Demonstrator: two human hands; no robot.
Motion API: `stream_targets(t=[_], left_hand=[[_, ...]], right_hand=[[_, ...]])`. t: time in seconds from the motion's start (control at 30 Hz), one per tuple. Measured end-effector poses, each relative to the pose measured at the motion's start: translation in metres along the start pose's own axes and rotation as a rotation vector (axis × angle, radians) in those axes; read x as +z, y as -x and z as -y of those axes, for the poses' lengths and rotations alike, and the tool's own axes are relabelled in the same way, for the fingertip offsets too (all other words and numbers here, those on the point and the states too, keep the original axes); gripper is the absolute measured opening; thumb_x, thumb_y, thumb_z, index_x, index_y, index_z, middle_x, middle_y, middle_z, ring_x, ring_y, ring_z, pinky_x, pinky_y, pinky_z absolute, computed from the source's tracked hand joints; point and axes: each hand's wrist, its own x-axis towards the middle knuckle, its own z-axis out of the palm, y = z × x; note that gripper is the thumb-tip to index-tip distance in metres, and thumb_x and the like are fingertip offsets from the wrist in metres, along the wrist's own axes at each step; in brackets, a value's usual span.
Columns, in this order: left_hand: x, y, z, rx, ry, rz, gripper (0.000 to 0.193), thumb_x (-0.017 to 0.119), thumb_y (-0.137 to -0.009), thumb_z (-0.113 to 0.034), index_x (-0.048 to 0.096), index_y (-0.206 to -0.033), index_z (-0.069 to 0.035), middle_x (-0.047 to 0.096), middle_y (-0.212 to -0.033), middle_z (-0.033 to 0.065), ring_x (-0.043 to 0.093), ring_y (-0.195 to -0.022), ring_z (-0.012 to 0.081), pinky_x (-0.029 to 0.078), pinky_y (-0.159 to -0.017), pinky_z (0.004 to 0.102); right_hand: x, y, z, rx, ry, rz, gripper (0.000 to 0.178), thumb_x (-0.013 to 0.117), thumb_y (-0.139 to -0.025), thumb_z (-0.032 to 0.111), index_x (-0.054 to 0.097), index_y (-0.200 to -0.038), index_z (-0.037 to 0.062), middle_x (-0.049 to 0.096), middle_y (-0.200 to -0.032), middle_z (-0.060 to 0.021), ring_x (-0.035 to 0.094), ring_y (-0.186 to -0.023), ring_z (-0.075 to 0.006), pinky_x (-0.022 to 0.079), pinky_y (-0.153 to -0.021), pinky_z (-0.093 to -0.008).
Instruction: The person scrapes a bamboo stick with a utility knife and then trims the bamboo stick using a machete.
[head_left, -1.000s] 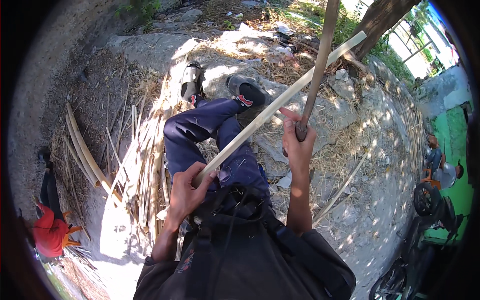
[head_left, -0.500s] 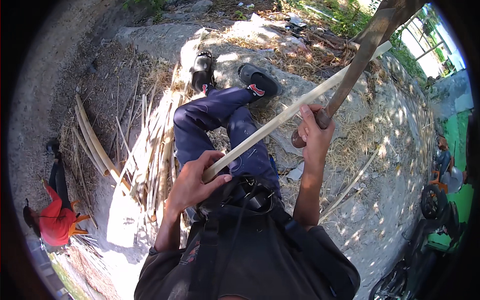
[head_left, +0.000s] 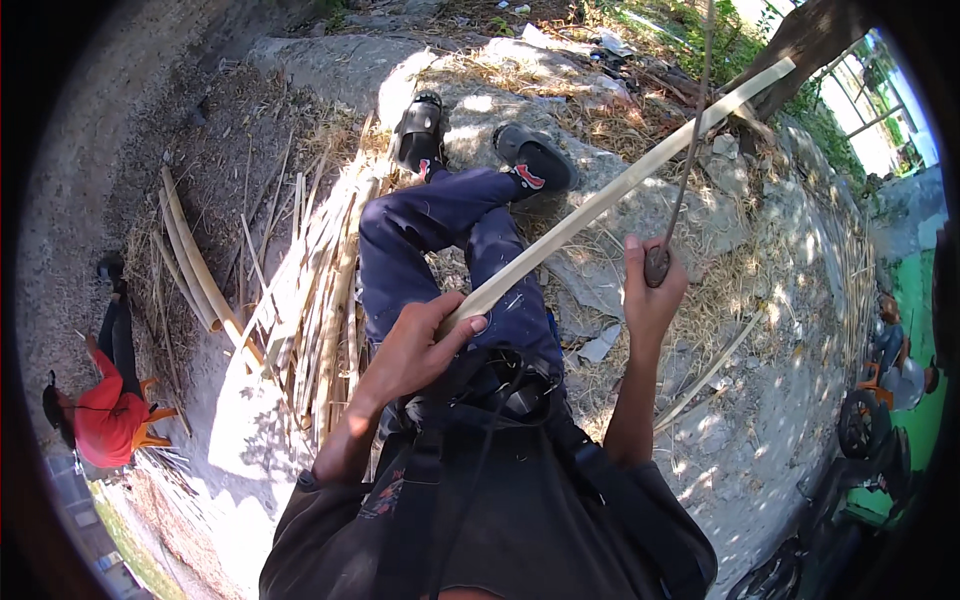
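Observation:
My left hand (head_left: 412,350) grips the near end of a long, pale bamboo strip (head_left: 590,213), thumb on top. From there the strip slants up and away to the right, over my crossed legs (head_left: 440,215). In my right hand (head_left: 655,300) is a machete (head_left: 657,267), held by its dark, rounded handle. Its blade shows edge-on as a thin brown line rising to the top of the view and crossing the strip. Whether blade and strip touch, I cannot tell.
Split bamboo strips (head_left: 320,290) lie heaped left of my legs, beside curved bamboo lengths (head_left: 190,255). A pale rock (head_left: 610,160) and dry straw lie ahead. Someone in red (head_left: 108,425) sits far left; another person (head_left: 905,375) and motorcycles (head_left: 850,470) are at the right.
The machete has turned from showing its broad side to edge-on, and my right hand has moved slightly right and nearer me. The strip now stands a little apart from that hand.

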Motion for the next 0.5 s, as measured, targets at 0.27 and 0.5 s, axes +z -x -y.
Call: stream_targets(t=[0.27,0.5], left_hand=[[0.021,-0.017,-0.023,0.03,0.257,-0.046,0.025,0.067,-0.108,-0.021,0.068,-0.117,0.002,0.052,-0.068,0.0091,0.043,-0.065,0.0104,0.038,-0.058,0.0364],[0.024,-0.011,-0.032,0.035,0.265,-0.003,0.024,0.068,-0.107,-0.018,0.07,-0.12,0.002,0.052,-0.069,0.0066,0.042,-0.067,0.0072,0.035,-0.057,0.0336]], right_hand=[[0.014,0.049,0.027,-0.314,0.263,0.281,0.019,0.082,-0.078,0.015,0.066,-0.086,0.0101,0.063,-0.066,-0.0112,0.065,-0.058,-0.0328,0.048,-0.056,-0.0396],[0.016,0.051,0.037,-0.352,0.299,0.295,0.015,0.081,-0.083,0.018,0.068,-0.084,0.0124,0.068,-0.069,-0.0072,0.067,-0.059,-0.0312,0.049,-0.055,-0.0404]])
